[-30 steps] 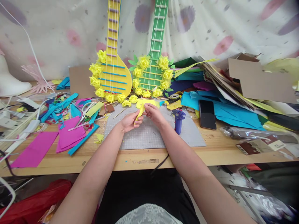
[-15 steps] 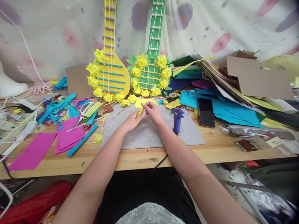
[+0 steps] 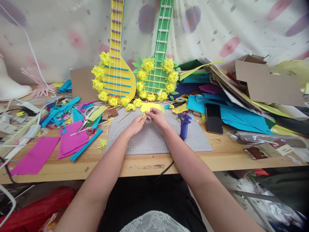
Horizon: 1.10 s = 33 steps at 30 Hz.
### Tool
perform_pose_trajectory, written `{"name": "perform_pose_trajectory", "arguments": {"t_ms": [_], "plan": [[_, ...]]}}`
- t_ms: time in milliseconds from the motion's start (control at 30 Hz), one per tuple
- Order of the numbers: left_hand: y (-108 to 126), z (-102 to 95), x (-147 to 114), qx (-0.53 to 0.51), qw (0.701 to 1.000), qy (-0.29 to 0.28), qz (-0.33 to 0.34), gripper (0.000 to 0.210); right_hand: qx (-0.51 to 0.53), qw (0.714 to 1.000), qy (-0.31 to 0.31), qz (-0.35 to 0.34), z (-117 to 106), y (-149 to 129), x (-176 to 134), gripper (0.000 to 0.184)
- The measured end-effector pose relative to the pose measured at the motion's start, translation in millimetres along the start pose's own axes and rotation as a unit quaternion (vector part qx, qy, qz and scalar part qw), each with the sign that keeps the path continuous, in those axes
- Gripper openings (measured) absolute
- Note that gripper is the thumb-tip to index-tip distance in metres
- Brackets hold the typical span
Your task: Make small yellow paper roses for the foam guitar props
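Observation:
Over the grey cutting mat [image 3: 142, 141], my left hand [image 3: 136, 125] and my right hand [image 3: 157, 118] meet, fingertips pinched on a small piece of yellow paper [image 3: 145, 114]. Most of that piece is covered by the fingers. Just behind them lies a flat yellow paper sheet [image 3: 156, 106]. To the right of my right hand a blue glue gun [image 3: 184, 126] stands on the mat. Yellow paper roses line two upright craft instruments at the back, a yellow one [image 3: 124, 84] and a green one [image 3: 158, 77].
At left are magenta sheets [image 3: 36, 156], scissors [image 3: 87, 117], blue paper strips [image 3: 85, 145] and a power strip [image 3: 12, 141]. A phone [image 3: 213, 118] lies at right beside blue paper [image 3: 243, 117] and stacked cardboard [image 3: 265, 80]. The table's front edge [image 3: 145, 172] runs below my forearms.
The yellow paper between my hands shows less than before, and my fingertips have come closer together. The whole view has shifted slightly; other things on the table stay put.

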<state>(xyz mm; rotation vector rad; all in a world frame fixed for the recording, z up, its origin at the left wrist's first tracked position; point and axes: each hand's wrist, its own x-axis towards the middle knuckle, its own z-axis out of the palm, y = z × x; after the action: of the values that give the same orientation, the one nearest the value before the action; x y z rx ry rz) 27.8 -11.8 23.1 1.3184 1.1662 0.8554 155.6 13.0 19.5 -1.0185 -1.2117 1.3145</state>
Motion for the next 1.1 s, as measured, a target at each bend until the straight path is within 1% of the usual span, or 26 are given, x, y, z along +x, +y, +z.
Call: {"name": "perform_pose_trajectory", "arguments": {"t_ms": [67,133,200,233,267,333,400,467,500,567,633,667,733,767,800,867,933,1067,1100], "plan": [[4.4,0.7,-2.9,-0.025,0.998,-0.030,-0.041,0.026,-0.018,1.000,0.006,0.006,2.8,0.2,2.1,0.039],[7.0,0.3,-5.0,-0.045,0.996,-0.043,-0.061,0.027,-0.061,0.998,0.015,0.014,5.2,-4.5,3.4,0.036],[7.2,-1.0,-5.5,-0.068,0.995,-0.042,-0.067,0.027,-0.138,0.990,0.028,0.017,5.1,-17.4,4.3,0.031],[6.6,-2.0,-5.2,-0.082,0.993,-0.041,-0.068,0.027,-0.190,0.981,0.039,0.016,3.2,-27.5,4.9,0.027],[5.8,-3.1,-4.5,-0.098,0.992,-0.039,-0.068,0.026,-0.241,0.970,0.037,0.004,-0.3,-39.7,6.1,0.024],[4.2,-5.7,-2.3,-0.136,0.988,-0.032,-0.063,0.023,-0.323,0.946,0.008,-0.015,-13.1,-68.3,11.2,0.021],[3.3,-9.2,0.8,-0.182,0.982,-0.020,-0.057,0.022,-0.396,0.918,-0.018,-0.019,-34.1,-96.1,21.0,0.018],[3.1,-13.3,4.6,-0.229,0.972,0.001,-0.055,0.021,-0.475,0.880,-0.016,-0.006,-61.6,-115.2,35.0,0.016],[3.2,-15.4,6.6,-0.253,0.966,0.013,-0.054,0.020,-0.520,0.854,-0.007,-0.002,-76.6,-119.8,42.8,0.014],[3.7,-19.4,10.4,-0.299,0.952,0.037,-0.051,0.018,-0.616,0.787,0.021,0.013,-105.6,-119.0,57.7,0.012],[4.2,-22.7,13.2,-0.340,0.938,0.053,-0.047,0.017,-0.691,0.722,0.011,0.034,-129.0,-108.5,69.8,0.015],[4.4,-24.0,14.2,-0.356,0.931,0.057,-0.047,0.017,-0.713,0.699,0.001,0.044,-137.5,-101.7,74.3,0.022],[4.4,-26.1,15.5,-0.381,0.921,0.059,-0.047,0.016,-0.742,0.667,-0.026,0.063,-148.0,-88.7,80.5,0.039],[4.2,-27.0,15.9,-0.389,0.918,0.060,-0.048,0.016,-0.758,0.647,-0.034,0.079,-150.5,-83.4,82.3,0.043],[3.9,-27.9,16.2,-0.396,0.915,0.061,-0.049,0.016,-0.774,0.625,-0.045,0.095,-151.8,-79.2,83.4,0.044],[3.1,-29.5,16.8,-0.405,0.911,0.061,-0.052,0.016,-0.801,0.584,-0.069,0.115,-152.4,-73.5,83.8,0.037],[2.4,-30.8,17.2,-0.411,0.908,0.055,-0.056,0.017,-0.811,0.567,-0.081,0.115,-152.8,-70.4,82.5,0.030],[2.1,-31.8,17.8,-0.413,0.908,0.036,-0.058,0.018,-0.817,0.565,-0.080,0.088,-156.1,-69.4,80.0,0.029],[2.1,-31.8,18.0,-0.413,0.908,0.033,-0.060,0.018,-0.815,0.568,-0.081,0.084,-157.1,-70.9,79.8,0.029]]}}
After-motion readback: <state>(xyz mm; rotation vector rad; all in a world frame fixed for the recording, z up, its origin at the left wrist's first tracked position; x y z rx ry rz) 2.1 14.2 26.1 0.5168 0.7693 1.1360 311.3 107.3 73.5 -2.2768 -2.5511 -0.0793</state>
